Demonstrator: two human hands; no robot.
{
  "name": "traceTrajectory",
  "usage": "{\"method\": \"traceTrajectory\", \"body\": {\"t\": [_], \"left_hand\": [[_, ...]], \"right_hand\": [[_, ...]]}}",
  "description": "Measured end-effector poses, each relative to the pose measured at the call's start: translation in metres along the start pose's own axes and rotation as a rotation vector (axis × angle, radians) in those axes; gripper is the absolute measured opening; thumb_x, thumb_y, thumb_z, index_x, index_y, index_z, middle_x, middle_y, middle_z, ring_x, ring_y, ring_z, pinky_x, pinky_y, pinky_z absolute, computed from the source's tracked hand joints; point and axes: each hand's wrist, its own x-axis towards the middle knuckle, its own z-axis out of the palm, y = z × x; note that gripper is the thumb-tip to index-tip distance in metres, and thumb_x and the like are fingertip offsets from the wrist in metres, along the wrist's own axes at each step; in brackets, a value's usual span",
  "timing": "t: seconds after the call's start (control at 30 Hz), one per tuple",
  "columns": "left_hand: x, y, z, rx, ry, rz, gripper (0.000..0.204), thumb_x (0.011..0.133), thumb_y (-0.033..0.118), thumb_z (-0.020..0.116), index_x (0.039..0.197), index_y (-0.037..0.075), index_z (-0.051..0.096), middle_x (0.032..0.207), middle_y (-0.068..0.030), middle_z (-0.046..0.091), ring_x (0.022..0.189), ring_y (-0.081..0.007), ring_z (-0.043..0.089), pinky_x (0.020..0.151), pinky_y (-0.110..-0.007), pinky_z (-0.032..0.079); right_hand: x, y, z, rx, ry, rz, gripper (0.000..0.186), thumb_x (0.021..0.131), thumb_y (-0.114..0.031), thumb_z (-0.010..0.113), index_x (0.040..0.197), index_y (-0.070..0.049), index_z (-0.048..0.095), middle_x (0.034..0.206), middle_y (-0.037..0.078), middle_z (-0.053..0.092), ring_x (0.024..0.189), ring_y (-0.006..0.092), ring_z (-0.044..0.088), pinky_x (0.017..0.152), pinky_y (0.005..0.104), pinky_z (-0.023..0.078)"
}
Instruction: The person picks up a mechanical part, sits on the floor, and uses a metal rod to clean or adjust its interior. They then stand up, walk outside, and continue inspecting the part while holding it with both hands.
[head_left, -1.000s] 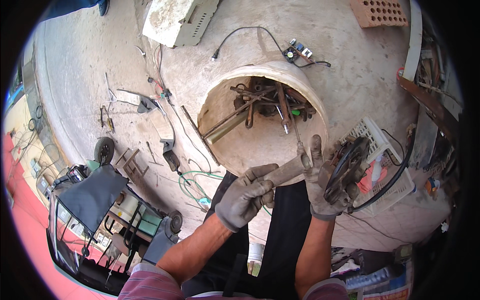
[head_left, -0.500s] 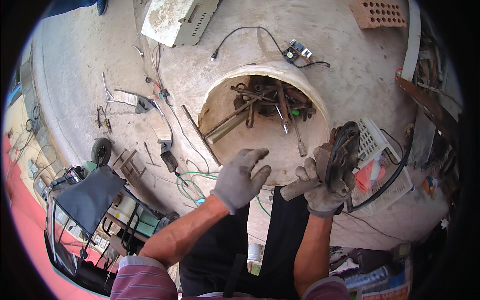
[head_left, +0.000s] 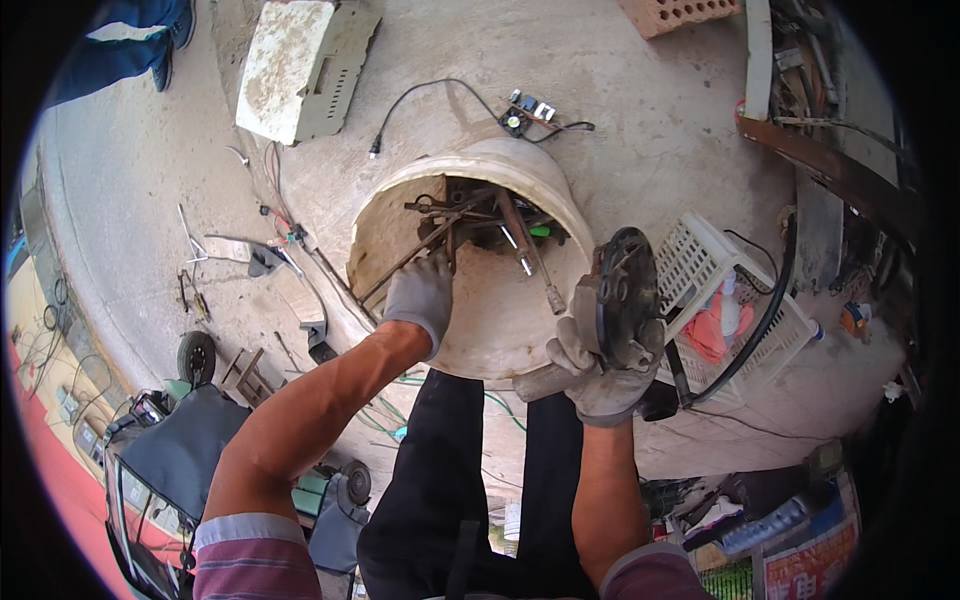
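Note:
A large off-white bucket (head_left: 480, 345) lies on its side before me, its mouth toward me. Several rusty tools and rods, with a long rusty metal bar (head_left: 512, 222) among them, are heaped inside. My left hand (head_left: 422, 295), in a grey glove, reaches into the mouth's left side. Its fingers are bent together against the dark tools; what they grip is partly hidden. My right hand (head_left: 605, 385), also gloved, is closed round a heavy, dark round metal part (head_left: 628, 300) with a grey cylindrical stub (head_left: 545, 383), held up by the bucket's right rim.
A white plastic basket (head_left: 700, 255) with red cloth stands at the right, a black hose (head_left: 770, 330) curving over it. A dirty pale metal casing (head_left: 285, 70), a cable with small electronics (head_left: 520, 118) and a perforated brick (head_left: 680, 12) lie beyond. A small wheeled vehicle (head_left: 180, 440) stands left.
My left hand has gone from hovering before the bucket into its mouth, onto the tools. My right hand keeps hold of the round metal part. The view has shifted rightward.

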Motion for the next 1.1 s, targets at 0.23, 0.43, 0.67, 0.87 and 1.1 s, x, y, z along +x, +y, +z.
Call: {"method": "traceTrajectory", "body": {"t": [0.23, 0.43, 0.67, 0.87, 1.1], "left_hand": [[0.011, -0.005, -0.003, -0.160, -0.362, -0.131, 0.039, 0.092, 0.016, 0.053, 0.127, 0.000, 0.059, 0.110, -0.0209, 0.071, 0.097, -0.0362, 0.071, 0.082, -0.044, 0.057], [-0.005, 0.007, -0.095, -0.283, -0.706, -0.093, 0.035, 0.089, 0.022, 0.056, 0.113, -0.002, 0.065, 0.105, -0.0234, 0.072, 0.100, -0.0355, 0.071, 0.084, -0.044, 0.056], [-0.092, -0.043, -0.165, -1.265, -0.978, -0.253, 0.033, 0.095, 0.011, 0.059, 0.124, -0.004, 0.059, 0.080, -0.0080, 0.067, 0.071, -0.0153, 0.068, 0.061, -0.030, 0.056], [-0.152, -0.055, -0.131, -2.048, -1.101, -0.297, 0.048, 0.092, 0.009, 0.065, 0.135, -0.004, 0.048, 0.082, -0.0063, 0.063, 0.073, -0.0148, 0.063, 0.062, -0.026, 0.053], [-0.273, -0.043, -0.116, -2.019, -0.704, -0.210, 0.047, 0.093, 0.006, 0.066, 0.136, -0.005, 0.049, 0.088, -0.0117, 0.071, 0.075, -0.0173, 0.070, 0.071, -0.029, 0.058]], "right_hand": [[0.001, -0.006, 0.008, -0.027, 0.118, 0.020, 0.081, 0.083, -0.054, 0.073, 0.143, -0.009, 0.044, 0.115, 0.010, 0.061, 0.066, 0.0192, 0.053, 0.059, 0.0323, 0.043], [0.001, -0.015, 0.007, 0.095, 0.043, -0.009, 0.074, 0.086, -0.055, 0.068, 0.139, -0.008, 0.049, 0.103, 0.006, 0.063, 0.067, 0.0192, 0.052, 0.059, 0.0318, 0.042], [-0.002, -0.024, 0.008, 0.327, -0.074, 0.013, 0.068, 0.090, -0.055, 0.066, 0.140, -0.012, 0.049, 0.095, 0.003, 0.059, 0.067, 0.0154, 0.049, 0.062, 0.0293, 0.040], [0.002, -0.024, 0.012, 0.479, -0.273, 0.038, 0.062, 0.091, -0.044, 0.070, 0.139, -0.011, 0.049, 0.102, 0.002, 0.061, 0.071, 0.0102, 0.053, 0.064, 0.0233, 0.042], [0.002, -0.024, 0.008, 0.532, -0.260, 0.073, 0.054, 0.092, -0.046, 0.067, 0.134, -0.012, 0.058, 0.119, 0.002, 0.063, 0.072, 0.0095, 0.052, 0.067, 0.0232, 0.045]]}}
